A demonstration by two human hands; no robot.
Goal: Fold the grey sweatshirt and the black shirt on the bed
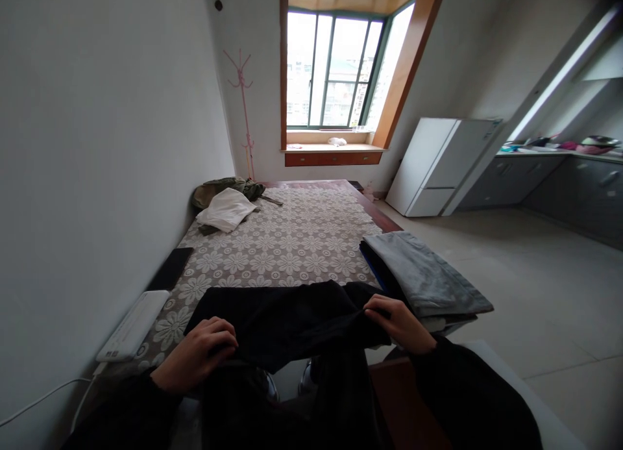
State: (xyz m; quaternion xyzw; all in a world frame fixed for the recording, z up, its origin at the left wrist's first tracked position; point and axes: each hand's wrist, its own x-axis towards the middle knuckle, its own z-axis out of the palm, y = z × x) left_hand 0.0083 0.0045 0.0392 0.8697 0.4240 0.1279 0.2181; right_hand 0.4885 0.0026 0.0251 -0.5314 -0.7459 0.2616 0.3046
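Observation:
A black garment (292,317), folded into a long flat shape, lies across the near edge of the table; its exact kind does not show. My left hand (200,351) is closed on its left near edge, fingers curled over the fabric. Thumb and fingers of my right hand (400,323) pinch the cloth at the right end, where it is creased. Just beyond my right hand, a stack of folded clothes with a grey garment (426,271) on top overhangs the table's right side.
A patterned tablecloth (292,236) covers the table. Along the wall lie a white power strip or power bank (134,325) with a cable, and a dark flat phone-like object (170,268). White cloth (226,210) and a green bag (221,189) sit at the far left. A fridge (440,164) stands beyond.

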